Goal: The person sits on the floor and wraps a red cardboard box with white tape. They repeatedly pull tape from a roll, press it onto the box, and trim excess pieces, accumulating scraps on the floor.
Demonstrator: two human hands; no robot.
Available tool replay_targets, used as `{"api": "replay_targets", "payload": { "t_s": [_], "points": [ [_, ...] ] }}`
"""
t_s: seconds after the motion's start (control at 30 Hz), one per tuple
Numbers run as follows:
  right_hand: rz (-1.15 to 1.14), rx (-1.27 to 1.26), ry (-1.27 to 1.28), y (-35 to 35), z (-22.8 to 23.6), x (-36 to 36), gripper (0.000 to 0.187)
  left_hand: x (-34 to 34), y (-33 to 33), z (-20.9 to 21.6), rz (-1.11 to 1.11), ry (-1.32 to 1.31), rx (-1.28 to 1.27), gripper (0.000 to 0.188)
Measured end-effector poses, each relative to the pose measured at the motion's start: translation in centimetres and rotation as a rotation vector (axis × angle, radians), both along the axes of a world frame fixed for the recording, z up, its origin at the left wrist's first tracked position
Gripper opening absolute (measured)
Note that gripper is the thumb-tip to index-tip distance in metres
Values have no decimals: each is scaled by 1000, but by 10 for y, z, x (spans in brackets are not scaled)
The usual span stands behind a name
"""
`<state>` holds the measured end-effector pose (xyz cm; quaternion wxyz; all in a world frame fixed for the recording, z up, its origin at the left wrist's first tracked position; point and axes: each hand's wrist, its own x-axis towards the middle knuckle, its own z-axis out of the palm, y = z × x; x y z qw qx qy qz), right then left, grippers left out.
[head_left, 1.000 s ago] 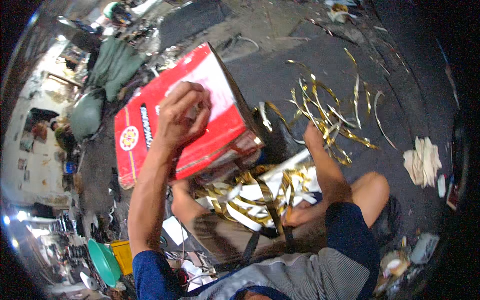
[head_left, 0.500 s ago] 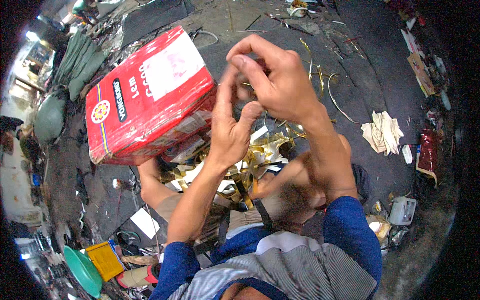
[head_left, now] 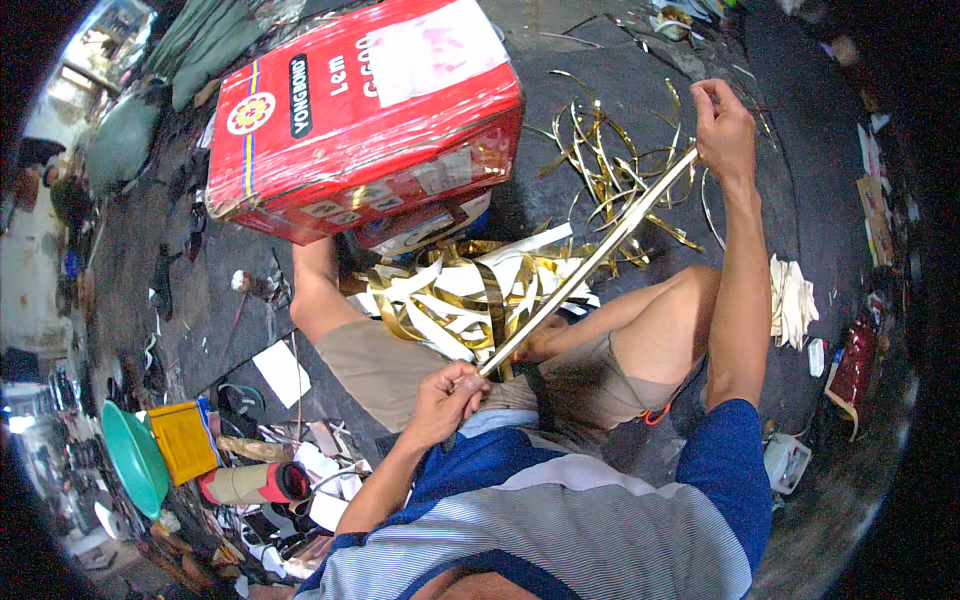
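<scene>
A long, narrow gold-and-pale strip (head_left: 590, 262) is stretched taut on a slant between my two hands. Its lower end is pinched in my left hand (head_left: 445, 402), close to my lap. My right hand (head_left: 724, 130) grips the upper end, raised far out to the right. Beneath the strip, a heap of gold and white strips (head_left: 440, 300) lies between my bent legs. Thin gold trimmings (head_left: 610, 160) are tangled on the dark floor beyond it, left of my right hand.
A big red box-shaped can (head_left: 400, 110) stands ahead on the left. At lower left are a green basin (head_left: 135, 460), a yellow container (head_left: 182, 440) and a beige-red cylinder (head_left: 250, 484). A crumpled cream cloth (head_left: 792, 303) and a whitish plastic container (head_left: 787, 462) lie at right.
My hands, close together in front of the red can before, have moved apart. The left came down to my lap, the right swung out right, and a strip now spans them.
</scene>
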<state>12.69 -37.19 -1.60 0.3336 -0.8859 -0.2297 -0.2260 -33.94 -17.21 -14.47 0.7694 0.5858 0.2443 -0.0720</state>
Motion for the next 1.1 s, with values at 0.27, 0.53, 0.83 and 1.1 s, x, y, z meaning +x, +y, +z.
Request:
{"api": "replay_targets", "payload": {
  "t_s": [0.27, 0.53, 0.83, 1.1],
  "points": [
    [40, -88, -119, 5, -9, 70, 29, -14, 20, -22, 188, -90, 149, 20],
    [-129, -107, -228, 9, 42, 104, 38, 58, 42, -39, 154, -106, 256, 28],
    [-217, -166, -294, 43, 80, -11, 60, 86, 101, -89, -74, 269, 1092, 31],
    [1221, 108, 539, 114, -41, -208, 43, 97, 40, 66, -88, -219, 738, 9]
  ]
}}
